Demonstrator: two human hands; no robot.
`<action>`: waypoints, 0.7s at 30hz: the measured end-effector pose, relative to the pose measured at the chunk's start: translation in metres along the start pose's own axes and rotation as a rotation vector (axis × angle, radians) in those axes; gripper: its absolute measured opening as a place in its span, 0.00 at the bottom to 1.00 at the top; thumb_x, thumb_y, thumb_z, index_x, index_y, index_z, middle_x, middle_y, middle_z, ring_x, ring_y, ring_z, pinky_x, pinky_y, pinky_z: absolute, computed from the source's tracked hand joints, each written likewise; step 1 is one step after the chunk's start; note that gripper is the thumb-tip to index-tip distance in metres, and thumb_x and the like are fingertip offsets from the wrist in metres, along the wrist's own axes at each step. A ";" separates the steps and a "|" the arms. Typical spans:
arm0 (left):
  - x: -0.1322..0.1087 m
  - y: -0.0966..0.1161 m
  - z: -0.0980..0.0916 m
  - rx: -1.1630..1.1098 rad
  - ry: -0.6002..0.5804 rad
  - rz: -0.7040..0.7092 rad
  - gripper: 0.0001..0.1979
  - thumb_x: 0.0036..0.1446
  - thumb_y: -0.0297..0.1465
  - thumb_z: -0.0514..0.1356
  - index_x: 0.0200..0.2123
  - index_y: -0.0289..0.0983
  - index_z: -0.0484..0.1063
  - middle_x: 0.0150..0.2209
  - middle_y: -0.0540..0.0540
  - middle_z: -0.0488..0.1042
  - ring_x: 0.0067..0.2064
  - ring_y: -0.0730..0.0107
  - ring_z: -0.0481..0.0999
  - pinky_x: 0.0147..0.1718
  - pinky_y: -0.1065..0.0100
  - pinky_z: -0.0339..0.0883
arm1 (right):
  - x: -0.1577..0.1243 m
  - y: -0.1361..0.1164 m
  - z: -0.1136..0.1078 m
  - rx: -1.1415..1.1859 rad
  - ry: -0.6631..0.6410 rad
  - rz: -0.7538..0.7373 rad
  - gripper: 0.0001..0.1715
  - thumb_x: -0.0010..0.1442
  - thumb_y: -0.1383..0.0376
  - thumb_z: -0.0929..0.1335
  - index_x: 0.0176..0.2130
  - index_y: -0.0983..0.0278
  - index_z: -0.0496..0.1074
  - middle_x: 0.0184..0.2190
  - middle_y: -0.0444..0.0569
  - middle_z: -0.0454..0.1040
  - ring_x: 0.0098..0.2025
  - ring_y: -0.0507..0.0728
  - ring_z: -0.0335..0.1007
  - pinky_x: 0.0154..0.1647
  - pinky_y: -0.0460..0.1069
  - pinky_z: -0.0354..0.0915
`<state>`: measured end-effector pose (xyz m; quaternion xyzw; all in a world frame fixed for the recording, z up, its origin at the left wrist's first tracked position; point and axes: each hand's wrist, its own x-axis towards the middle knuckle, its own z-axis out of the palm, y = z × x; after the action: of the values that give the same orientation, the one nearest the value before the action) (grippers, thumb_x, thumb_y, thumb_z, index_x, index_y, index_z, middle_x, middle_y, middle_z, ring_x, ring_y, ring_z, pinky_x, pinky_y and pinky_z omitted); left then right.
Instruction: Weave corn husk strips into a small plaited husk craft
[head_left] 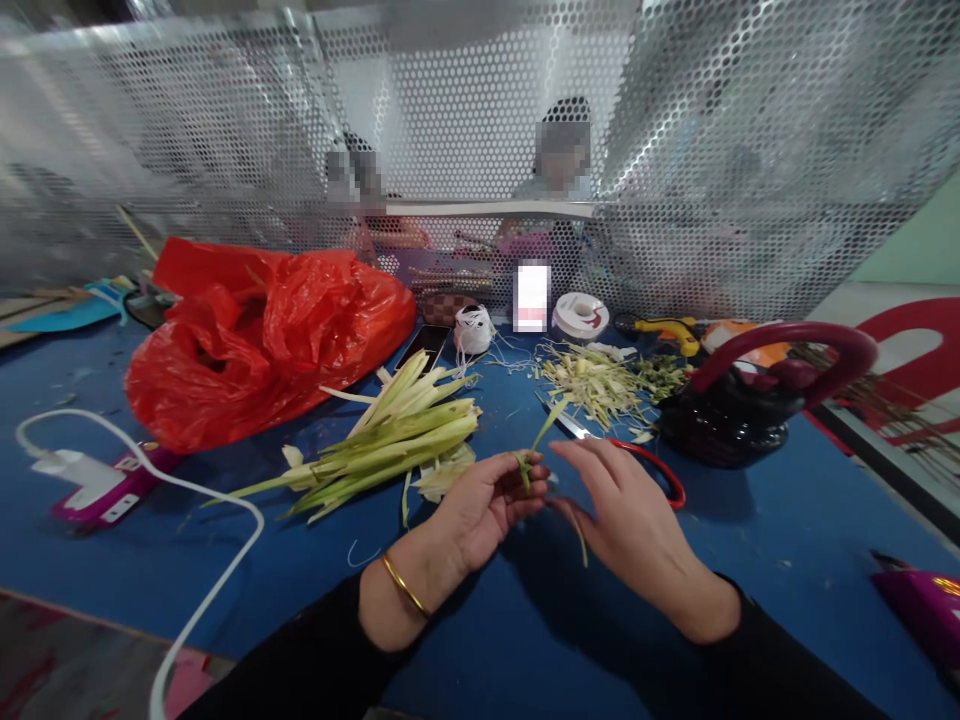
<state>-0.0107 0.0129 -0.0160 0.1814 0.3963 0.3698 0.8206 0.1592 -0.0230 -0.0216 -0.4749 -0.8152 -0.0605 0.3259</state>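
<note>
My left hand (495, 505) is palm up, with fingers curled around a small folded green husk strip (525, 472); one end of the strip sticks up past the fingertips. Close on its right, my right hand (630, 520) has thumb and fingers apart. A thin pale strip (580, 535) hangs beside the right thumb; whether it touches the thumb I cannot tell. To the left of my hands lies a bundle of pale green corn husks (405, 440). Red-handled scissors (667, 475) lie behind my right hand, which partly hides them.
A crumpled red plastic bag (270, 340) fills the back left. A white cable (225, 497) runs from a purple power strip (105, 495). Behind my hands are husk scraps (596, 385), white string (473, 330), a ribbon spool (580, 317) and a dark pot (727, 420). A perforated screen (465, 90) stands beyond.
</note>
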 end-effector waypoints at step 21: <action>-0.006 -0.008 -0.001 0.564 -0.302 -0.045 0.12 0.51 0.36 0.66 0.32 0.31 0.78 0.27 0.44 0.78 0.26 0.73 0.77 0.29 0.72 0.70 | -0.001 0.002 -0.003 0.502 -0.007 0.433 0.09 0.61 0.65 0.67 0.43 0.61 0.74 0.34 0.48 0.80 0.35 0.57 0.76 0.38 0.52 0.69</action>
<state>-0.0103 0.0031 -0.0189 0.4457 0.3606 0.1962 0.7955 0.1625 -0.0239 -0.0207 -0.5423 -0.6858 0.2144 0.4354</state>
